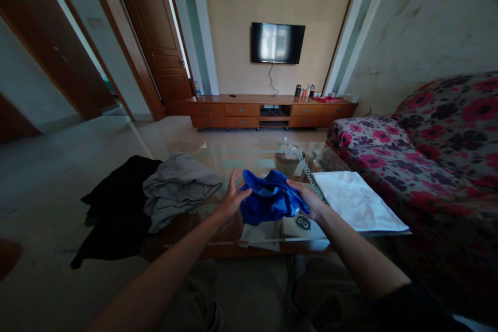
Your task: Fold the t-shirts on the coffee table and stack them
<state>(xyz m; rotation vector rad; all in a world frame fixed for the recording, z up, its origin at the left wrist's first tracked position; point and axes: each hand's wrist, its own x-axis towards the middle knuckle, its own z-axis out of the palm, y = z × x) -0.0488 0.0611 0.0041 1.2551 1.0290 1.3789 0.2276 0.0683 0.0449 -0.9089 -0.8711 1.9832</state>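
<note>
A crumpled blue piece of cloth [268, 199], shiny in places, is held up over the glass-topped coffee table [229, 233]. My right hand [307, 199] grips its right side, with the fingers mostly hidden behind the fabric. At the cloth's left edge is my left hand [234, 197], its fingers spread and its thumb close against the fabric; whether it touches cannot be made out. A folded white cloth [360, 199] lies flat on the table's right side. On the left, a rumpled grey garment [177, 187] lies beside black clothing [120, 202] that hangs over the edge.
Papers [260, 233] and a small metallic object [316, 155] show at the table. A floral sofa [389, 150] stands close on the right. Against the far wall is a low wooden cabinet [241, 110] with bottles on top, below a wall-mounted television [277, 43].
</note>
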